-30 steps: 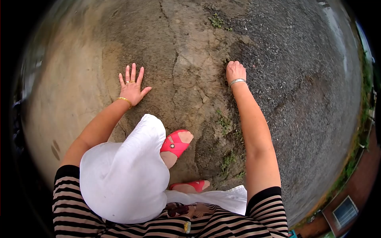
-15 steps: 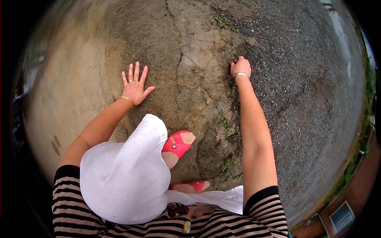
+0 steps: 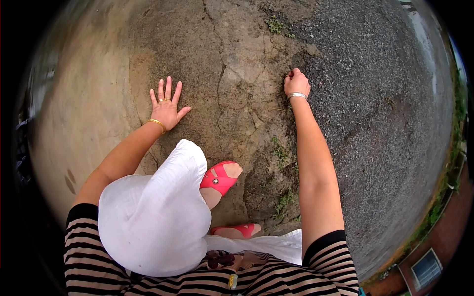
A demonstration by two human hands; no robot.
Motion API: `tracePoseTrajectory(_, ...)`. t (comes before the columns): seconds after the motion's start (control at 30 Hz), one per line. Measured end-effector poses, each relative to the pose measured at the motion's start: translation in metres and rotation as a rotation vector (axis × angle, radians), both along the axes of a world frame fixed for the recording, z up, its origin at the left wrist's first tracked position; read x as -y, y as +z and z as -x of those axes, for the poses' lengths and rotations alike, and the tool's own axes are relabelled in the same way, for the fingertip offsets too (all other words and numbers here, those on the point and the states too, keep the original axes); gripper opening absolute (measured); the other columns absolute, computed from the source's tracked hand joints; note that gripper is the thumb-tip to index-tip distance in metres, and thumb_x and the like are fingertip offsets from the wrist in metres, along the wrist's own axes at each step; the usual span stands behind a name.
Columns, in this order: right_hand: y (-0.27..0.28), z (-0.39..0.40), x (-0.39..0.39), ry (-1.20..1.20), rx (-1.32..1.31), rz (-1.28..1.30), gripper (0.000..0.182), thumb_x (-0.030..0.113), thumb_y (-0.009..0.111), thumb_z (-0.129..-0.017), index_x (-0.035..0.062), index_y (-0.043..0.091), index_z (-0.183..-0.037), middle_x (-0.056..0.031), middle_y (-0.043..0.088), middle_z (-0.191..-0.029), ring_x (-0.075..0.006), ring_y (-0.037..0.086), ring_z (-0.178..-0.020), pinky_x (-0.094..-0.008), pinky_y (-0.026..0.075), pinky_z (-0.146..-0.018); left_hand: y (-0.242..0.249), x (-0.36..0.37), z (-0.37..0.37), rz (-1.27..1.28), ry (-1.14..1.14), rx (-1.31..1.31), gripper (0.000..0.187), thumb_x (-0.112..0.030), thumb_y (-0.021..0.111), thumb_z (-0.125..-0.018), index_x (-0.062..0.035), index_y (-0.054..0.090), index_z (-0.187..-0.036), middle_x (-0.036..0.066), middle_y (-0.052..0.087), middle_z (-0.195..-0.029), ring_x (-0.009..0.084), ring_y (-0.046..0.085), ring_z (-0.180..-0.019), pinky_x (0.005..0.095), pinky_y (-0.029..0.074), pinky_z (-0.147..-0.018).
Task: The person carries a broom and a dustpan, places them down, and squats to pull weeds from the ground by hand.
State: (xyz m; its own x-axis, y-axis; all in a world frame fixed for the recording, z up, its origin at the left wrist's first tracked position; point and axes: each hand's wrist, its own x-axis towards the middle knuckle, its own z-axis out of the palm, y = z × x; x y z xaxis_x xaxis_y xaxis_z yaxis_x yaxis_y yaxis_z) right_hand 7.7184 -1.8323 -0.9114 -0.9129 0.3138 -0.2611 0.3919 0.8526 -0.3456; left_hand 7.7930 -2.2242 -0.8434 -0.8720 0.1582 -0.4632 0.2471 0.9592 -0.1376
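Note:
My left hand (image 3: 166, 109) is held out over the cracked concrete (image 3: 190, 59), its fingers spread and nothing in them. Two rings and a gold bracelet (image 3: 157, 123) are on it. Farther right, my right hand (image 3: 297, 84) is closed, fingertips curled together above the line where concrete meets gravel. What its fingers hold, if anything, I cannot make out. A silver bangle (image 3: 297, 95) circles that wrist. Below, one knee in white trousers (image 3: 153, 227) is bent up, and coral-red sandals (image 3: 218, 178) are on my feet.
Dark gravel (image 3: 375, 123) covers the right side. Small green weeds (image 3: 284, 202) grow along the broken concrete edge, with another tuft (image 3: 275, 24) farther ahead. A reddish-brown structure with a blue panel (image 3: 427, 269) shows at the lower right.
Both hands have shifted very slightly left in view. The brown bit seen at my right fingertips earlier is less visible now. My left hand stays spread.

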Motion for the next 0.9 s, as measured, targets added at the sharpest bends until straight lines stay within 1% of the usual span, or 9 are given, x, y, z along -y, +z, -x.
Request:
tracePoseTrajectory(0.13,0.001,0.000,0.004,-0.077,-0.034,0.041,0.015,0.019,0.060,-0.081,0.0067,0.057,-0.090,-0.0155,0.062,-0.096,-0.0347,0.061,-0.089,-0.0441,0.049,-0.077,0.002,-0.002,0.001,0.013,0.004,0.012,0.083,-0.058,0.043,-0.087,-0.0164,0.006,-0.148,0.014,-0.008,-0.153,0.0368,-0.008,-0.140,0.0609,-0.001,-0.107)
tracePoseTrajectory(0.23,0.002,0.002,0.005,-0.065,-0.040,0.037,0.016,0.019,0.059,-0.082,0.0052,0.057,-0.090,-0.0169,0.063,-0.094,-0.0353,0.061,-0.089,-0.0442,0.049,-0.077,-0.001,0.000,0.000,0.003,-0.005,-0.017,0.083,-0.058,0.043,-0.087,-0.0163,0.006,-0.148,0.014,-0.008,-0.153,0.0367,-0.008,-0.140,0.0609,-0.001,-0.107)
tracePoseTrajectory(0.33,-0.009,0.003,0.006,0.002,-0.055,-0.050,0.016,0.018,0.058,-0.081,0.0053,0.057,-0.090,-0.0178,0.063,-0.091,-0.0361,0.062,-0.087,-0.0450,0.049,-0.077,0.001,-0.001,0.000,0.020,-0.001,0.001,0.083,-0.059,0.043,-0.087,-0.0165,0.006,-0.148,0.014,-0.009,-0.153,0.0366,-0.008,-0.140,0.0609,-0.001,-0.107)
tracePoseTrajectory(0.53,-0.014,0.005,0.002,-0.019,-0.066,-0.003,0.014,0.016,0.058,-0.080,0.0040,0.057,-0.087,-0.0194,0.063,-0.088,-0.0384,0.062,-0.080,-0.0459,0.050,-0.072,0.002,-0.002,0.001,0.012,0.005,0.009,0.083,-0.059,0.042,-0.087,-0.0170,0.005,-0.148,0.014,-0.010,-0.153,0.0362,-0.009,-0.140,0.0603,-0.001,-0.107)
tracePoseTrajectory(0.67,-0.009,0.001,-0.020,-0.041,-0.209,-0.099,0.014,0.015,0.059,-0.078,0.0031,0.057,-0.085,-0.0199,0.062,-0.085,-0.0369,0.062,-0.078,-0.0456,0.050,-0.071,0.005,-0.003,0.002,0.030,0.014,0.033,0.083,-0.059,0.042,-0.088,-0.0171,0.004,-0.148,0.014,-0.010,-0.153,0.0362,-0.010,-0.140,0.0602,-0.001,-0.107)
tracePoseTrajectory(0.7,-0.007,-0.001,-0.028,-0.087,-0.191,-0.091,0.014,0.015,0.059,-0.078,0.0034,0.057,-0.085,-0.0192,0.062,-0.085,-0.0366,0.062,-0.078,-0.0453,0.050,-0.071,0.002,-0.001,0.002,0.028,0.011,0.023,0.083,-0.059,0.042,-0.087,-0.0172,0.004,-0.148,0.014,-0.010,-0.153,0.0362,-0.010,-0.140,0.0603,-0.001,-0.107)
tracePoseTrajectory(0.77,-0.008,-0.003,-0.042,-0.104,-0.202,-0.073,0.012,0.015,0.060,-0.078,0.0045,0.059,-0.085,-0.0174,0.064,-0.084,-0.0355,0.062,-0.078,-0.0439,0.050,-0.072,-0.001,-0.001,0.000,0.020,0.004,0.011,0.083,-0.059,0.042,-0.087,-0.0172,0.004,-0.148,0.014,-0.010,-0.153,0.0363,-0.010,-0.140,0.0604,-0.001,-0.107)
tracePoseTrajectory(0.83,-0.008,-0.004,-0.040,-0.084,-0.141,0.093,0.013,0.017,0.063,-0.078,0.0064,0.061,-0.084,-0.0130,0.066,-0.084,-0.0308,0.063,-0.080,-0.0397,0.050,-0.073,0.000,-0.001,0.000,0.017,0.000,0.001,0.083,-0.059,0.043,-0.087,-0.0172,0.004,-0.148,0.014,-0.011,-0.153,0.0363,-0.009,-0.140,0.0605,-0.001,-0.107)
tracePoseTrajectory(0.9,-0.003,-0.004,-0.024,-0.028,-0.139,0.147,0.016,0.019,0.066,-0.076,0.0067,0.061,-0.084,-0.0121,0.066,-0.082,-0.0299,0.063,-0.080,-0.0388,0.050,-0.073,0.001,-0.001,0.000,0.019,0.001,0.011,0.083,-0.059,0.043,-0.088,-0.0173,0.004,-0.148,0.014,-0.010,-0.153,0.0362,-0.009,-0.140,0.0606,-0.001,-0.107)
